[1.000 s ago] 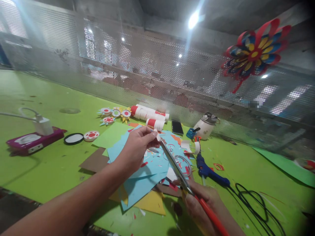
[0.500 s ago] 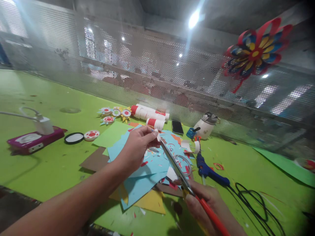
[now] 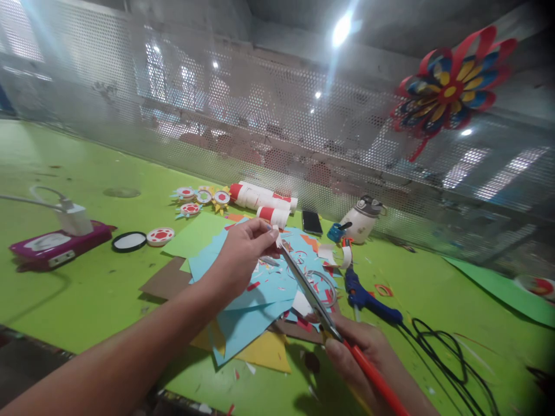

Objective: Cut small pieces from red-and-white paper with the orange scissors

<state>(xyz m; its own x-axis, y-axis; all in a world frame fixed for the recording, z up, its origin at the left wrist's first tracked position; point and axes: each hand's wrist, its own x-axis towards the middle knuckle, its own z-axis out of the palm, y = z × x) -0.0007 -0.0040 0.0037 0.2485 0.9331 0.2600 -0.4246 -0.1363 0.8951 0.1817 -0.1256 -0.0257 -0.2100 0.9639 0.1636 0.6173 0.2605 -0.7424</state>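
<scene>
**Snipping a little white paper bit**

A small white paper piece (image 3: 276,236) is held up over the pile of colored paper sheets (image 3: 251,300) — blue, yellow, brown and green ones. The left hand (image 3: 243,254) pinches it between thumb and fingertips, fingers curled close together. The tips of the scissors (image 3: 310,294) touch the paper piece right beside those fingers. The right hand (image 3: 362,355) is wrapped tight around the red handles of the scissors, low and close to the camera.

Just right of the pile lies a blue glue gun (image 3: 368,299) with a black cord (image 3: 442,352) curling away. Behind the pile are red-and-white rolls (image 3: 262,202) and small paper flowers (image 3: 203,199). It all sits on a green table (image 3: 87,283). Far left is a purple box (image 3: 56,245) — a white plug sits on it. A big paper flower (image 3: 451,86) hangs on the mesh wall.
</scene>
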